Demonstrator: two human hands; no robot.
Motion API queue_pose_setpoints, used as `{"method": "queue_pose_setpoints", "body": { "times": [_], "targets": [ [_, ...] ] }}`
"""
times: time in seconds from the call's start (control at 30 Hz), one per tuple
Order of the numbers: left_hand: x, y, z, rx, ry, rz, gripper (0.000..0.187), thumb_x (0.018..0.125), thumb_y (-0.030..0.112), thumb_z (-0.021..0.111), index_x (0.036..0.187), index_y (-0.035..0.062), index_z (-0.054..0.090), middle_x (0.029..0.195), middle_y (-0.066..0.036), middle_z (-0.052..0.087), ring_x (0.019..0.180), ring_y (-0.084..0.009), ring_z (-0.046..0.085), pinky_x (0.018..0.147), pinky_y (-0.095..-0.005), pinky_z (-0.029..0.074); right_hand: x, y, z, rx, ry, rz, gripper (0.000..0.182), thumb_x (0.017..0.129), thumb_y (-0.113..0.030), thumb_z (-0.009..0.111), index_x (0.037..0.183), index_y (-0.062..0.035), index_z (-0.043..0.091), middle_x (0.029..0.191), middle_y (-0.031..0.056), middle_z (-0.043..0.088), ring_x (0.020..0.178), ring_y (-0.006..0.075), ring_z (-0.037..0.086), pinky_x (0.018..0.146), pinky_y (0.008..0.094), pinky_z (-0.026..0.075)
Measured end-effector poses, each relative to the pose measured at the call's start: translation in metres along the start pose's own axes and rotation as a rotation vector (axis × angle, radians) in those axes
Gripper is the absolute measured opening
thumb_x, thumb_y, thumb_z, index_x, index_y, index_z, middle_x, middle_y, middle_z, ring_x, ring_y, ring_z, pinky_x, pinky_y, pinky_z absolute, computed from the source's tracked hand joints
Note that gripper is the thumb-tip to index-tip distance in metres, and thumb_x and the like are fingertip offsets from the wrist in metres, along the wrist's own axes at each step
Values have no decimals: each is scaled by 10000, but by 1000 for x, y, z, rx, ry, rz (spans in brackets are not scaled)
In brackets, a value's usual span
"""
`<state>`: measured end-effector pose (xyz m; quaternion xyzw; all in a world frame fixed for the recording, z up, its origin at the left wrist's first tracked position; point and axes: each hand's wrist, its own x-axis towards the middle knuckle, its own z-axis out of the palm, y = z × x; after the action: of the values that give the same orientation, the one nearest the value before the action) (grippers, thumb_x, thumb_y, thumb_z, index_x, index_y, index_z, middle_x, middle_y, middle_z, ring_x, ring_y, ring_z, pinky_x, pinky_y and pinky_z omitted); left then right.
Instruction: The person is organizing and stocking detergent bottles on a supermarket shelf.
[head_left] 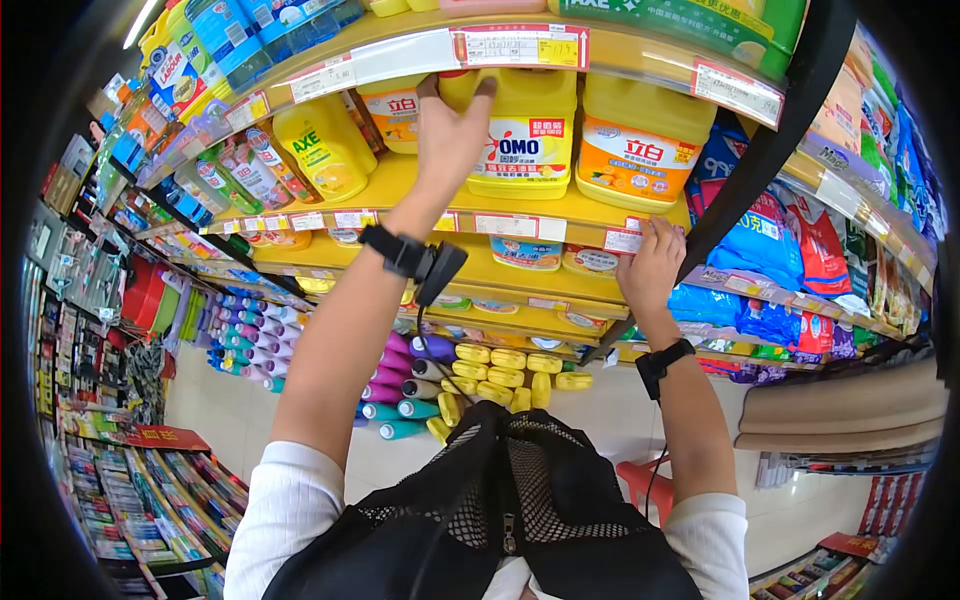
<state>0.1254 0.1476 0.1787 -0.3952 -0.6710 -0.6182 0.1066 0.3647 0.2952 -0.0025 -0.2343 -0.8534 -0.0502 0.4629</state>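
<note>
My left hand (450, 130) reaches up to the upper shelf, its fingers and thumb closed around the top of a yellow OMO dish-soap jug (527, 125) near a red cap. Behind that hand, a yellow jug with an orange label (392, 110) is partly hidden. Lower and to the right, my right hand (652, 265) rests on the front edge of the same shelf, fingers laid over a price tag (622, 240). Just above it stands a larger yellow jug with an orange label (645, 140), apart from the fingers.
A yellow AXE bottle (322, 148) and smaller bottles stand left on the shelf. An upper shelf edge (400, 55) overhangs the jugs. A dark upright post (765, 150) is at right. Yellow bottles (500, 375) stand on the floor below, near a red stool (640, 485).
</note>
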Motion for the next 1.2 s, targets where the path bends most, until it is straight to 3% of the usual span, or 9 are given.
{"method": "queue_pose_setpoints", "body": {
  "times": [0.13, 0.27, 0.4, 0.5, 0.53, 0.63, 0.67, 0.77, 1.2],
  "targets": [
    [24, -9, 8, -40, 37, -57, 619, 925, 403, 644, 1340, -38, 514, 1330, -199, 572, 1154, -273, 546, 989, -328, 399, -1, 1, -1, -2, -3, -5, 528, 692, -14, 678, 1199, 8, 534, 1248, 182, 511, 1253, 373, 454, 1131, 539, 298],
    [34, -38, 0, -8, -31, -255, 819, 856, 612, 601, 1367, -23, 511, 1362, -293, 529, 1288, -423, 477, 1065, -375, 356, 3, -3, -13, 93, -45, 3, 570, 713, 7, 640, 1259, 32, 478, 1286, 221, 482, 1276, 407, 426, 1142, 538, 283],
    [37, -55, -1, 121, -86, -146, 868, 865, 652, 540, 1412, -18, 461, 1421, -298, 469, 1341, -409, 424, 1096, -375, 318, 21, -20, -33, 524, 53, 314, 707, 743, 25, 617, 1387, 86, 333, 1399, 283, 415, 1354, 421, 370, 1162, 465, 261],
    [28, -30, -5, 44, -112, -273, 863, 878, 646, 521, 1425, -16, 445, 1449, -290, 443, 1361, -408, 398, 1104, -376, 309, 46, -10, -34, 702, 36, 475, 799, 772, 15, 627, 1455, 104, 222, 1467, 307, 358, 1394, 397, 346, 1162, 400, 262],
    [27, -31, -6, 36, -135, -267, 656, 944, 498, 539, 1457, 97, 453, 1462, -225, 441, 1325, -353, 440, 1088, -359, 326, 60, -10, -38, 644, 17, 494, 840, 790, -11, 655, 1487, 79, 196, 1475, 276, 373, 1375, 342, 392, 1151, 377, 289],
    [26, -23, -7, 70, -91, -350, 754, 930, 520, 558, 1448, -11, 421, 1468, -224, 446, 1342, -335, 433, 1096, -348, 319, 88, 8, -28, 903, -30, 458, 848, 801, -37, 669, 1498, 53, 194, 1453, 252, 409, 1331, 314, 450, 1122, 370, 332],
    [27, -24, -8, 78, -101, -304, 876, 880, 647, 514, 1434, -27, 429, 1439, -300, 446, 1335, -414, 430, 1091, -390, 333, 94, 10, -24, 946, -88, 599, 832, 788, -45, 682, 1483, 36, 232, 1399, 217, 472, 1276, 284, 500, 1091, 359, 369],
    [28, -25, -11, 81, -140, -291, 885, 878, 654, 511, 1430, -34, 432, 1437, -297, 453, 1335, -409, 435, 1089, -391, 338, 96, 9, -20, 996, -190, 797, 695, 779, -39, 659, 1389, 20, 332, 1293, 172, 548, 1197, 260, 537, 1061, 349, 385],
    [32, -29, -33, 52, -130, -221, 738, 938, 498, 541, 1341, -117, 468, 1374, -297, 504, 1262, -384, 498, 1037, -362, 369, 99, -8, -22, 1014, -339, 745, 722, 759, -28, 645, 1408, 5, 332, 1296, 167, 541, 1190, 257, 531, 1054, 357, 388]
  ]
}}
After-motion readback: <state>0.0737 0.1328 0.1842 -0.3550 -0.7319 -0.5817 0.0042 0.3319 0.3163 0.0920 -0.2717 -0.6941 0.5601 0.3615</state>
